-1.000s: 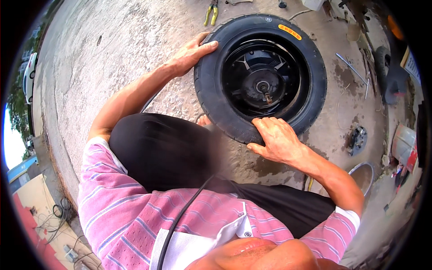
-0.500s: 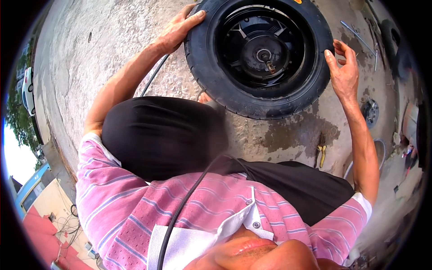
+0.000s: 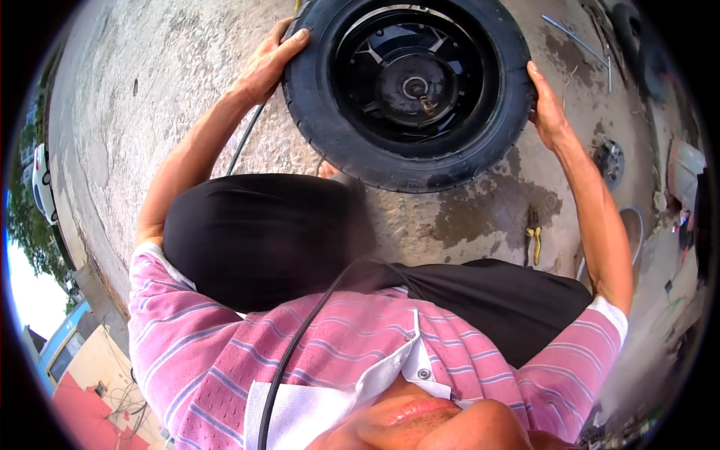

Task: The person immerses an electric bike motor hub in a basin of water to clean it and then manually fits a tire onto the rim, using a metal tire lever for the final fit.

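Observation:
A black tyre (image 3: 321, 127) with a dark metal wheel and hub (image 3: 416, 94) inside it lies face up in front of me. My left hand (image 3: 271, 60) grips the tyre's upper left side, thumb on the sidewall and fingers curled over the edge. My right hand (image 3: 547, 105) holds the right side, thumb upright along the tread; its other fingers are mostly hidden behind the tyre. Below the tyre, on the stained concrete, are yellow-handled pliers (image 3: 537, 244). My bent, black-clad knee (image 3: 255, 240) is close under the tyre's lower left.
Metal rods (image 3: 574, 37), a round dark metal part (image 3: 609, 161), a round basin (image 3: 631, 229) and another tyre (image 3: 630, 45) lie to the right. A white container (image 3: 684, 169) is at the right rim. A parked white car (image 3: 43, 184) stands at far left.
My right hand has moved from the tyre's lower edge up to its right side. The tyre and both hands have shifted upward and leftward in the picture.

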`<state>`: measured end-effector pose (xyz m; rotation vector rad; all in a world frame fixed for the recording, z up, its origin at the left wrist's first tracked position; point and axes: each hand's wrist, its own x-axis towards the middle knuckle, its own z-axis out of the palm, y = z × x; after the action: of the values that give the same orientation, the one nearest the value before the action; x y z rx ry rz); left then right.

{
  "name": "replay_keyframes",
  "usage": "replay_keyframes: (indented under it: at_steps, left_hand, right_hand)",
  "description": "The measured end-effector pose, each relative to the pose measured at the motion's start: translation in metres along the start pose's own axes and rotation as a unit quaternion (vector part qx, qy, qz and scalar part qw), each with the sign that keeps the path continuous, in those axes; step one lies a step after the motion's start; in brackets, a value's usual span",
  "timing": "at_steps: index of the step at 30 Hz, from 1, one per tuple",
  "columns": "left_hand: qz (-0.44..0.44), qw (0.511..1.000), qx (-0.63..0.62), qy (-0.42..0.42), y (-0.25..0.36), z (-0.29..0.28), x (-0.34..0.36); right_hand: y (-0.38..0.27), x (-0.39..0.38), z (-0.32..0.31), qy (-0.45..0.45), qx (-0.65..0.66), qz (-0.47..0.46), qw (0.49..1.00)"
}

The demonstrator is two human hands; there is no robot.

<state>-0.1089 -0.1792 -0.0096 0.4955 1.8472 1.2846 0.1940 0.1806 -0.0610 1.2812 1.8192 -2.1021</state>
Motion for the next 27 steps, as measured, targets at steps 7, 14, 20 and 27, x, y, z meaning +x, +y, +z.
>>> replay_keyframes:
  at_steps: [7,14,20,27]
  left_hand:
    - [0.004,0.999,-0.041,-0.005,0.002,0.004,-0.003]
    - [-0.032,0.997,-0.071,0.024,-0.002,0.004,-0.001]
    - [-0.062,0.994,-0.082,0.028,-0.01,-0.005,-0.001]
    - [-0.035,0.994,-0.097,0.028,-0.008,0.003,0.0]
  right_hand:
    - [0.001,-0.001,0.007,-0.059,0.044,-0.007,0.997]
    - [-0.005,-0.006,0.01,-0.07,0.004,-0.047,0.996]
    - [-0.01,-0.011,0.012,-0.049,-0.032,-0.073,0.996]
    - [0.003,0.004,-0.001,-0.1,-0.019,-0.052,0.993]
